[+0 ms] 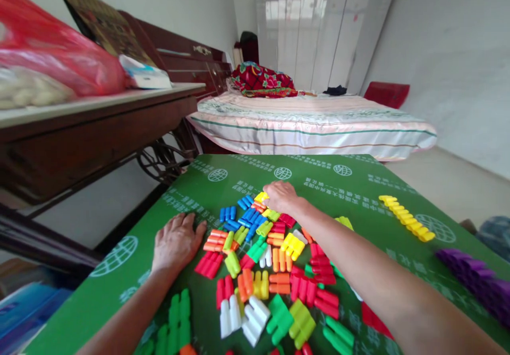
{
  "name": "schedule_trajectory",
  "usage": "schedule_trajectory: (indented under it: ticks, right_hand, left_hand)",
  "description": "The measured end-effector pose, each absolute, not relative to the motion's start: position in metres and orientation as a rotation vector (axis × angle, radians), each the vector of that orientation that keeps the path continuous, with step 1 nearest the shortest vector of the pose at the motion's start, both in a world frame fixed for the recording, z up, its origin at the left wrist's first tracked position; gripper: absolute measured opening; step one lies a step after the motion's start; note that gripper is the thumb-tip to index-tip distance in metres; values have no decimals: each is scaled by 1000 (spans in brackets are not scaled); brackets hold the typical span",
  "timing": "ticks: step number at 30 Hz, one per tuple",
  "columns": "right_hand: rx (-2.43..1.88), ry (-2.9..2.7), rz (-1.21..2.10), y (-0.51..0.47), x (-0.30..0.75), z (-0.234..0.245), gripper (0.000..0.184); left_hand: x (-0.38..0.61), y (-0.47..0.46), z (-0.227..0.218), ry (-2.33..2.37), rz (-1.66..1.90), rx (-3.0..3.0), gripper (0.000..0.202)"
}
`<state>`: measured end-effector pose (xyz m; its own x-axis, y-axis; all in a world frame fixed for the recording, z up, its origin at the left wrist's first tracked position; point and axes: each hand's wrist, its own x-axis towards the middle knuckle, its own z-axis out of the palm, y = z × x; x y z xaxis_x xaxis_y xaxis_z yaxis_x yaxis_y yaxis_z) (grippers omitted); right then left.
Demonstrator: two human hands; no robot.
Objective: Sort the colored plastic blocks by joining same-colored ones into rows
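My left hand (177, 241) lies palm down on the green board at the left of a loose pile of plastic building blocks, its fingers spread and holding nothing. At the far side of the pile, my right hand (280, 194) has its fingers closed at a yellow building block (261, 197); the fingertips are partly hidden. Around it lie blue blocks (249, 217), orange blocks (282, 259), red blocks (303, 288) and lime-green blocks (302, 323). White blocks (255, 319) and a green block (279, 318) sit nearer to me.
A row of joined yellow blocks (406, 218) and a purple row (474, 280) lie on the right of the green board (334, 190). Joined green blocks (179, 318) are at the near left. Beyond stand a bed (319, 126) and, leftward, a side table (99, 116).
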<state>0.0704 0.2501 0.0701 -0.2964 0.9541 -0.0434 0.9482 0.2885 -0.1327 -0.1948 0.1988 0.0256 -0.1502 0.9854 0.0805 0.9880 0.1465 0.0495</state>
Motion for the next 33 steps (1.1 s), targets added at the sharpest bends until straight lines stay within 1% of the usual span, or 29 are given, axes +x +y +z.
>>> schedule_trajectory:
  ticks: [4, 8, 12, 18, 21, 24, 27, 29, 31, 33]
  right_hand:
    - [-1856, -2487, 263, 256, 68, 61, 31]
    - [-1879, -2491, 349, 260, 73, 64, 28]
    - [-1890, -2398, 339, 267, 69, 62, 32]
    - [-1862, -2276, 440, 275, 54, 48, 20]
    - [-1799, -2209, 496, 277, 62, 48, 24]
    - [-1635, -1991, 710, 276, 83, 53, 28]
    - [-1446, -1697, 1011, 265, 113, 64, 23]
    - [-1404, -1596, 1151, 252, 137, 71, 21]
    - [-1401, -1531, 1244, 239, 164, 77, 22]
    - [-1423, -1504, 1260, 227, 195, 81, 25]
  left_hand:
    - [-194, 199, 24, -2348, -146, -2026, 70]
    - [-195, 200, 21, -2318, -151, -2028, 69]
    - [-196, 200, 20, -2324, -148, -2019, 68]
    - [-196, 199, 21, -2314, -184, -2024, 68]
    - [-195, 198, 22, -2312, -194, -2024, 66]
    - [-195, 198, 22, -2321, -192, -2026, 67]
    - [-196, 199, 22, -2335, -179, -2028, 69]
    - [-196, 200, 23, -2336, -174, -2037, 69]
    - [-196, 201, 25, -2343, -171, -2045, 70]
    - [-195, 202, 26, -2361, -166, -2048, 70]
